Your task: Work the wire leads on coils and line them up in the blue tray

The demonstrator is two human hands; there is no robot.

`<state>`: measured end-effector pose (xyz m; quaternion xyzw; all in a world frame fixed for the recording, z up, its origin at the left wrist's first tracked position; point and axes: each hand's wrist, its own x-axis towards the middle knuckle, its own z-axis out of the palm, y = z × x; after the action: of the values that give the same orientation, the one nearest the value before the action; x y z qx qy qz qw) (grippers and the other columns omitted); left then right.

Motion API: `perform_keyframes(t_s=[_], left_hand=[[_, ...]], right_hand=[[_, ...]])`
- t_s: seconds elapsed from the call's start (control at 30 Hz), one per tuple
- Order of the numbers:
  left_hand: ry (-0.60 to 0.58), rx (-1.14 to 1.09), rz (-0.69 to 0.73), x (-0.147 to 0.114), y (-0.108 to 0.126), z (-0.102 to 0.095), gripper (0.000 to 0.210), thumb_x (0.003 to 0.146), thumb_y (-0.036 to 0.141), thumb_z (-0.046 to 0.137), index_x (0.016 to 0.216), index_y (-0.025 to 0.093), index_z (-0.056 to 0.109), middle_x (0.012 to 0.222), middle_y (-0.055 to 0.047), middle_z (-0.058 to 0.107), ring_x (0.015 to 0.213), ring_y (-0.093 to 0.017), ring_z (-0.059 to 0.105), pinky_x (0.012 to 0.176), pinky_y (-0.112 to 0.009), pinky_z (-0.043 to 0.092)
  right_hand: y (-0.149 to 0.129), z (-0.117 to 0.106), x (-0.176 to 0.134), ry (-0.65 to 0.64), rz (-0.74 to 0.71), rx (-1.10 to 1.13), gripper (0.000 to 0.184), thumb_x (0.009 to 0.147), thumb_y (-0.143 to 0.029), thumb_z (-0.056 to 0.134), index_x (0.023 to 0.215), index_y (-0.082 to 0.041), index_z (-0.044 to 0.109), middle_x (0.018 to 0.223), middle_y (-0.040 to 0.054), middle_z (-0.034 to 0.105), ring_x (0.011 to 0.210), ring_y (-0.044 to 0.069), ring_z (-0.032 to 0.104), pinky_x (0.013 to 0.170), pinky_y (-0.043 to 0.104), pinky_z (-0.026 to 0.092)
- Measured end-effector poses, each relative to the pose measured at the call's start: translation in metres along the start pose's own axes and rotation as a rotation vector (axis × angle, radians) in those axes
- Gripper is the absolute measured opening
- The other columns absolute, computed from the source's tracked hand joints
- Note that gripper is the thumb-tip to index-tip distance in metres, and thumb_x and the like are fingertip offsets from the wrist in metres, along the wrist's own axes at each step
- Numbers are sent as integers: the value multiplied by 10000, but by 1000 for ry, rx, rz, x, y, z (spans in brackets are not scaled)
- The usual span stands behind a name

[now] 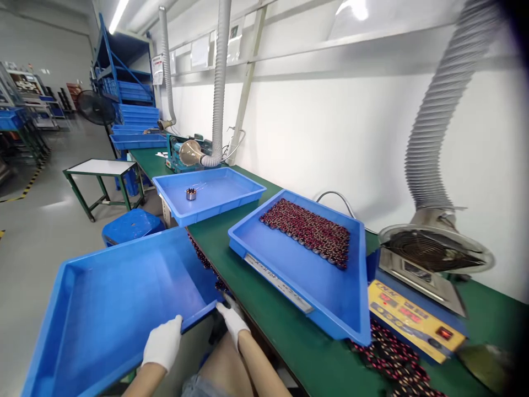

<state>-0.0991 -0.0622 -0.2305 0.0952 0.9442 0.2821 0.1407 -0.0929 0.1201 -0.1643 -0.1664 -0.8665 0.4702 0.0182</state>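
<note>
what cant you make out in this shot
Head view only:
- Left hand and right hand: fingertips hidden under the empty blue tray's rim.
- Label strip on the tray of coils: text blurred.
- Coils under it: cut off by the bottom edge.

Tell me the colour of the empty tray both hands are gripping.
Blue; the empty tray shows in the head view, gripped by the left hand and right hand.

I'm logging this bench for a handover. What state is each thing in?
left hand: gloved, gripping the near rim of the held tray
right hand: gloved, at the same tray's corner
held tray: empty, tilted, off the bench
middle tray: partly filled with coils
far tray: holds one coil
</note>
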Motion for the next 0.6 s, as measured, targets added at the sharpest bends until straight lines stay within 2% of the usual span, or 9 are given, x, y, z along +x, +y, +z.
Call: perform_keyframes(t_s=[0.1,0.2,0.27,0.37,0.43,0.47,0.53,0.57,0.6], left_hand=[[24,-15,39,9,5,-2,516,700,252,87,1111,317,392,1079,-54,578,1015,-146,589,1007,-429,499],[46,-28,68,16,7,-3,515,700,257,111,1137,321,375,1157,-43,542,1075,-134,565,1051,-404,482],[59,-36,67,22,8,-4,505,701,268,134,1141,331,374,1196,-26,521,1102,-127,553,1066,-389,477],[63,-27,44,32,9,-6,496,701,297,153,1134,331,391,1199,-24,525,1093,-128,562,1057,-386,483],[62,-19,34,43,8,-7,505,698,299,136,1126,331,403,1173,-26,546,1065,-127,577,1051,-390,484],[55,-20,25,49,8,-7,514,696,294,121,1123,337,404,1155,-21,559,1037,-128,590,1044,-397,486],[8,-23,-15,67,4,-2,514,697,298,107,1118,352,396,1121,-4,582,948,-128,620,1012,-403,501],[-22,-20,-34,77,3,2,494,703,314,121,1111,360,395,1108,10,590,903,-123,627,990,-396,513],[-69,-16,-46,87,1,8,449,714,346,163,1093,369,403,1100,28,594,882,-113,627,969,-372,525]], right_hand=[[-17,-16,-33,-77,-70,-77,514,737,-255,431,1228,-125,512,1223,102,499,1157,219,446,981,319,321],[-49,-38,-89,-288,-228,-201,351,669,-252,547,996,-219,671,939,20,644,914,203,586,818,259,429],[-70,-57,-121,-389,-295,-411,321,695,-269,536,987,-279,669,859,-14,656,818,184,608,748,244,448],[-76,-87,-135,-47,-324,-439,323,759,-262,467,1027,-257,648,994,19,633,928,171,586,861,259,429],[-57,-101,-120,194,-388,-564,366,747,-301,510,1090,-229,616,1150,71,560,1070,220,521,942,343,394],[-42,-106,-109,260,-459,-682,425,714,-329,564,1125,-225,595,1204,92,519,1115,261,485,947,395,389],[-10,-111,-85,324,-784,-840,573,609,-451,664,1135,-242,578,1210,104,508,1078,336,496,855,454,453],[4,-111,-77,440,-911,-900,442,691,-381,628,1117,-272,578,1141,92,559,1000,317,551,790,435,490],[16,-111,-72,562,-886,-930,349,763,-254,576,1104,-323,568,1103,45,586,999,271,561,808,403,491]])
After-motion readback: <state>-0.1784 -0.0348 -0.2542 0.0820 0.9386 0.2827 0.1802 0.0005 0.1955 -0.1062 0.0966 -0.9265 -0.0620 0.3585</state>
